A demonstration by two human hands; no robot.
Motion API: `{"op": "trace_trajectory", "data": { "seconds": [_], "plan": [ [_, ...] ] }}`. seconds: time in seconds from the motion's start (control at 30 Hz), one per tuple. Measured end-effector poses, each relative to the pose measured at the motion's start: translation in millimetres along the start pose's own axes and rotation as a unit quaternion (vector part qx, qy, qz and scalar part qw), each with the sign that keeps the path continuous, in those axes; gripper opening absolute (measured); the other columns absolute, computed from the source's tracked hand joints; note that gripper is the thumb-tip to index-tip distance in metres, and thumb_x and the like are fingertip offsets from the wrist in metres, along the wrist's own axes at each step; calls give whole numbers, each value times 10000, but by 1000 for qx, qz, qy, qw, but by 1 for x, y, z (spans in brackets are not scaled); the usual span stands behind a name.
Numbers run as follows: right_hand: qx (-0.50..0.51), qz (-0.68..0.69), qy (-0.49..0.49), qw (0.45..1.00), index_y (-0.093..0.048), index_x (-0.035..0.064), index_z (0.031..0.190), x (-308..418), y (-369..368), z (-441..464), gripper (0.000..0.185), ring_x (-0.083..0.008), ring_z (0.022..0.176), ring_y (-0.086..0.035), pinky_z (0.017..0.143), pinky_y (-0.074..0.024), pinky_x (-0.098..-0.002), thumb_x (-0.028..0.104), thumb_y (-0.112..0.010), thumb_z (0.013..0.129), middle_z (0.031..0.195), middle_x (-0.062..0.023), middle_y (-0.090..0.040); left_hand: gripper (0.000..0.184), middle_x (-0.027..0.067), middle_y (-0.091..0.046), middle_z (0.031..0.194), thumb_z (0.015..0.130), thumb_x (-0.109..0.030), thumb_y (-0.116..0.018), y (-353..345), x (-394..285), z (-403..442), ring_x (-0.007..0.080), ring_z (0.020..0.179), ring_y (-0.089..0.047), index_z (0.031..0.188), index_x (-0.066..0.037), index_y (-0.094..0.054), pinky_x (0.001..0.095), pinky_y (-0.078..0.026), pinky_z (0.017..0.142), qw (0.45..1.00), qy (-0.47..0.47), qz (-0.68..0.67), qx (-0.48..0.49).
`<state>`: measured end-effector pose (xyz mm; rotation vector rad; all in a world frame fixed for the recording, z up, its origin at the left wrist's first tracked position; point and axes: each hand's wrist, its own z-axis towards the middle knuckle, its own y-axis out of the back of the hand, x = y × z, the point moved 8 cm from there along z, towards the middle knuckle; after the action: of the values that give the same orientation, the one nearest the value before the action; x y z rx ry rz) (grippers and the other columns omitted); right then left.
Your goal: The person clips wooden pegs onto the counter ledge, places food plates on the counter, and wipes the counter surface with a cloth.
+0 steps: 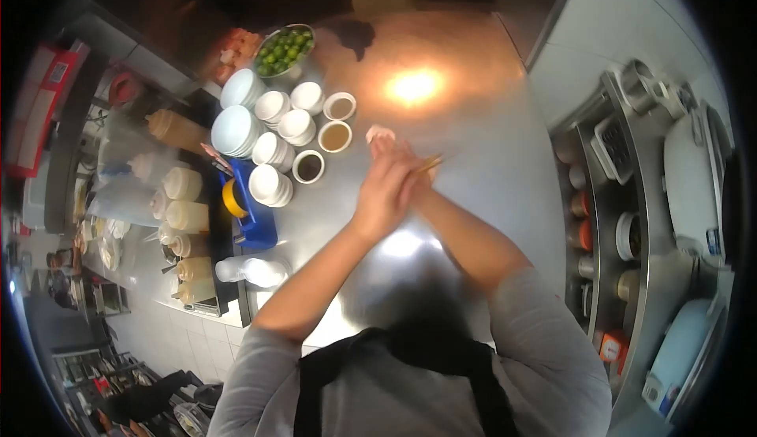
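Observation:
Over the steel counter [481, 137], my left hand [385, 188] and my right hand [412, 170] are pressed together and overlap. A thin yellowish stick-like item [430, 164] pokes out to the right between them. At the upper end of the hands shows a small pale, pinkish item [381, 133], too blurred to name. The fingers cover one another, so which hand grips what is hidden. Just left of the hands stand small white cups of sauce, one with brown liquid [335, 136] and one with dark liquid [308, 166].
Stacked white bowls [235, 131], a metal bowl of green limes [284, 50] and a blue holder with yellow tape [256, 216] stand left. Squeeze bottles [188, 216] line the far left. Steel shelves [643, 279] with containers flank the right.

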<state>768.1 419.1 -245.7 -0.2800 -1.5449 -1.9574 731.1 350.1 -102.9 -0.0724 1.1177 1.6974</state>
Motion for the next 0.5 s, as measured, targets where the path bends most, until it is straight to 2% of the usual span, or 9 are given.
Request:
{"op": "trace_trajectory", "data": {
  "seconds": [0.03,0.13,0.23,0.33,0.37,0.4,0.43,0.47,0.5],
  "plan": [
    [-32,-118,75,990,-385,33,1284,9,14,20,467,-259,1248,-351,1045,-251,-406,213,-455,859,1314,-121,-419,298,138,-579,977,718,76,-573,24,7,-14,308,883,-548,998,-27,-566,376,-448,778,999,27,-4,-29],
    [85,-160,-17,983,-256,36,1375,-36,-17,94,558,-212,1360,-161,1104,-112,-391,278,-372,886,1463,-91,-208,298,129,-585,984,722,63,-556,60,33,-76,324,875,-543,995,-49,-597,387,-448,774,991,115,69,-6],
    [63,-164,-61,982,-215,33,1386,-56,-18,132,578,-202,1368,-129,1107,-86,-414,295,-358,891,1475,-82,-164,340,115,-570,951,689,62,-550,74,55,-134,315,856,-532,998,-73,-597,377,-454,759,976,170,140,0],
    [67,-158,-73,982,-222,45,1380,-61,-16,133,559,-198,1359,-155,1106,-103,-422,276,-374,894,1477,-70,-155,370,103,-550,919,680,36,-540,82,75,-161,308,855,-518,1022,-95,-589,366,-458,756,963,176,203,6],
    [91,-121,-103,983,-163,35,1383,-70,-15,128,607,-242,1335,-208,1081,-167,-483,216,-434,870,1441,-103,-198,365,112,-532,954,704,3,-536,83,86,-169,306,875,-511,1042,-124,-585,375,-458,762,955,208,208,33],
    [109,-171,-77,976,-175,39,1376,-37,22,113,600,-230,1336,-205,1080,-170,-479,219,-441,869,1424,-109,-222,360,119,-524,959,704,12,-537,88,89,-173,307,881,-512,1033,-123,-587,377,-458,758,951,219,213,34],
    [83,-127,-115,982,-212,51,1368,-52,26,102,579,-234,1331,-219,1074,-183,-463,222,-444,867,1428,-110,-221,355,127,-516,964,703,22,-538,91,91,-174,309,887,-512,1023,-123,-589,379,-457,753,949,226,217,37],
    [40,-180,-99,978,-260,62,1347,-83,30,88,538,-232,1285,-276,1041,-225,-441,232,-442,871,1392,-107,-264,351,135,-508,969,703,32,-538,91,93,-175,311,893,-513,1013,-122,-592,381,-457,749,947,231,218,42],
    [-5,-233,-86,969,-308,73,1325,-115,32,74,499,-231,1238,-333,1009,-267,-419,242,-440,875,1357,-103,-307,345,144,-495,1045,721,-5,-545,90,96,-180,310,904,-508,1030,-152,-587,386,-460,752,946,231,220,56]
  ]
}}
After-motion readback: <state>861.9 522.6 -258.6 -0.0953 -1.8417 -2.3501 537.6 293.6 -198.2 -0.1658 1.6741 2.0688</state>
